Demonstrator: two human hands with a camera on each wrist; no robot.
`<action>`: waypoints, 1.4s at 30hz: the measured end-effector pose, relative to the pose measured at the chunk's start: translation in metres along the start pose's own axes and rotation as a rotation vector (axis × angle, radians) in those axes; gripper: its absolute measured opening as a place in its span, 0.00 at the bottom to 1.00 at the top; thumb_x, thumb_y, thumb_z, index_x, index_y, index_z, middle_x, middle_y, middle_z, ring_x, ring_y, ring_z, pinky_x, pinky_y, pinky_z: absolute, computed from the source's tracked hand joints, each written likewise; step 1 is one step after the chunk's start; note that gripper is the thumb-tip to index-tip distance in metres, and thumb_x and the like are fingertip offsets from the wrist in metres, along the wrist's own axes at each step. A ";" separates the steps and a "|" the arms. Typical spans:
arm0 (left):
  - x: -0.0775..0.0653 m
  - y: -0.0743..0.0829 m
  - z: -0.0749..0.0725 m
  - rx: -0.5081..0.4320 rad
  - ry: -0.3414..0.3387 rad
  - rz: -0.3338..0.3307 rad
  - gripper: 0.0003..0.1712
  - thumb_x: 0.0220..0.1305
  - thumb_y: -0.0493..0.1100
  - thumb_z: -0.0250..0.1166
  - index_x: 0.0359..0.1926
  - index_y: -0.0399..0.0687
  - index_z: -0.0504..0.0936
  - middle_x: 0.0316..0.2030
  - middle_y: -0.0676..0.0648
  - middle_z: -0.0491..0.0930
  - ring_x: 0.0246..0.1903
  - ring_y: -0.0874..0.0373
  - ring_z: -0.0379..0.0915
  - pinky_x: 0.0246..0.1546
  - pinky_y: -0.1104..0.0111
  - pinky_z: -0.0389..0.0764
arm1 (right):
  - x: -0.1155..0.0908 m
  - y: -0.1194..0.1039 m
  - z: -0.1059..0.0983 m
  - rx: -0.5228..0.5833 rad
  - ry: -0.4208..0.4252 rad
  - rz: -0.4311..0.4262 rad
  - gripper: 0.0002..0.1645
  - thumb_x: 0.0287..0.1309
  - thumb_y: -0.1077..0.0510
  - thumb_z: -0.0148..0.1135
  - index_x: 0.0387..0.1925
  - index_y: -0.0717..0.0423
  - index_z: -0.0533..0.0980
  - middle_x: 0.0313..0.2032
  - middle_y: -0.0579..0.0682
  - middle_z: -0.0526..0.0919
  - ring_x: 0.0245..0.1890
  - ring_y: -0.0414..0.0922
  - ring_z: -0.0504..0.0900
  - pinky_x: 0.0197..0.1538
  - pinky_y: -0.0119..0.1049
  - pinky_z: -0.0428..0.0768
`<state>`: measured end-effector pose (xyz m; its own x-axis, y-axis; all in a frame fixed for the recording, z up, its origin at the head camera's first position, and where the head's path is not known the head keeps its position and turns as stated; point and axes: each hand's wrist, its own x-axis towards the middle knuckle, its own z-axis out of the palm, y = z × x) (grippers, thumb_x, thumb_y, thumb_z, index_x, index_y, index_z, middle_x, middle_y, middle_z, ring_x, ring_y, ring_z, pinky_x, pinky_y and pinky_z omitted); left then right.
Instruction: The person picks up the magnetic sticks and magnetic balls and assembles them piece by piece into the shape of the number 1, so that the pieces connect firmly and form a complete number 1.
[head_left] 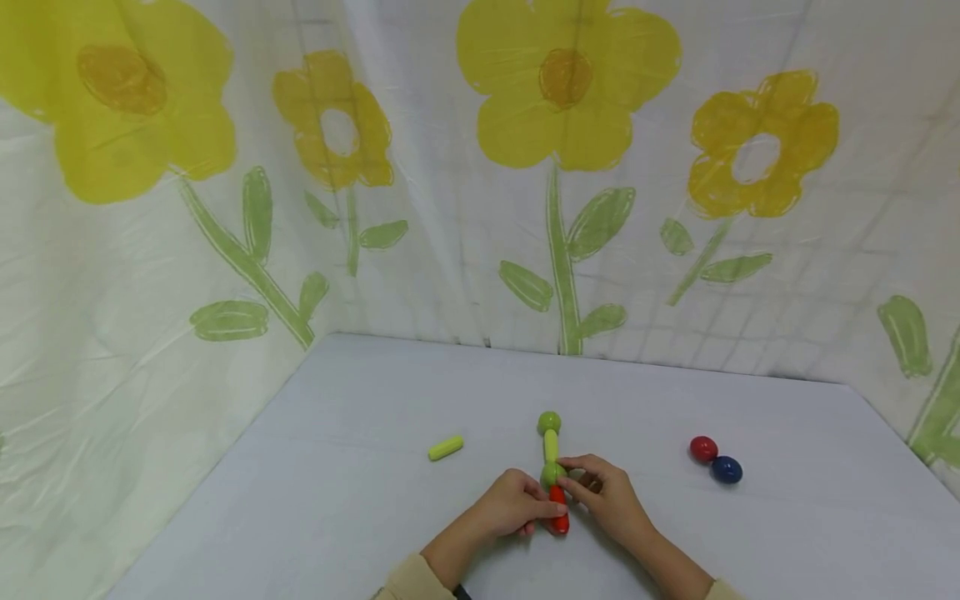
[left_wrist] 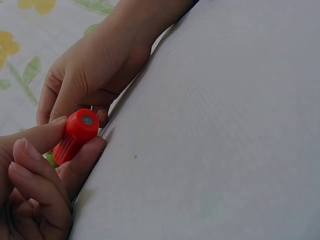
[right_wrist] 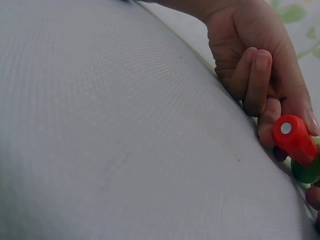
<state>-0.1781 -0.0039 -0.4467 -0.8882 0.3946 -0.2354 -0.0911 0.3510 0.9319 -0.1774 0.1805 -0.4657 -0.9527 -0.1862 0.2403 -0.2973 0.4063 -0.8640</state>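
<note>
A short chain of magnetic toy pieces lies on the table in the head view. From far to near it runs: a green ball (head_left: 549,422), a yellow-green rod (head_left: 551,446), another green ball (head_left: 552,473) and a red rod (head_left: 561,523). My left hand (head_left: 512,505) pinches the red rod between thumb and fingers. Thumb and forefinger of my right hand (head_left: 611,504) grip the nearer green ball. A grey disc shows on the end of the red rod (left_wrist: 77,135) in the left wrist view. Behind it in the right wrist view, the green ball (right_wrist: 305,172) is partly covered.
Left of the chain lies a loose yellow-green rod (head_left: 446,448). Off to the right, a red ball (head_left: 703,449) and a dark blue ball (head_left: 727,469) lie side by side on the pale table (head_left: 337,500). A flower-printed curtain (head_left: 435,275) hangs behind the table.
</note>
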 end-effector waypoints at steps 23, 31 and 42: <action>0.001 0.003 -0.003 -0.004 -0.014 -0.032 0.10 0.59 0.42 0.71 0.26 0.41 0.83 0.15 0.52 0.76 0.10 0.66 0.61 0.12 0.77 0.61 | 0.004 0.000 -0.011 -0.133 -0.030 -0.038 0.19 0.58 0.60 0.68 0.52 0.60 0.80 0.44 0.54 0.83 0.25 0.35 0.76 0.26 0.30 0.75; 0.000 0.004 -0.003 -0.023 -0.012 -0.031 0.09 0.59 0.41 0.71 0.26 0.40 0.84 0.16 0.52 0.78 0.10 0.66 0.62 0.13 0.77 0.62 | 0.010 -0.007 -0.038 -0.209 0.055 0.100 0.19 0.57 0.60 0.69 0.51 0.59 0.81 0.42 0.53 0.84 0.28 0.40 0.77 0.29 0.30 0.76; 0.001 0.003 -0.002 -0.031 -0.009 -0.042 0.08 0.59 0.40 0.71 0.27 0.40 0.83 0.16 0.52 0.76 0.11 0.66 0.62 0.13 0.78 0.62 | 0.013 -0.002 -0.100 -0.235 0.093 0.150 0.26 0.59 0.53 0.69 0.54 0.64 0.79 0.24 0.53 0.81 0.24 0.45 0.76 0.23 0.32 0.69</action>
<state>-0.1800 -0.0043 -0.4438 -0.8793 0.3873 -0.2771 -0.1427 0.3408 0.9292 -0.1952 0.2672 -0.4165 -0.9856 -0.0299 0.1662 -0.1485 0.6214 -0.7693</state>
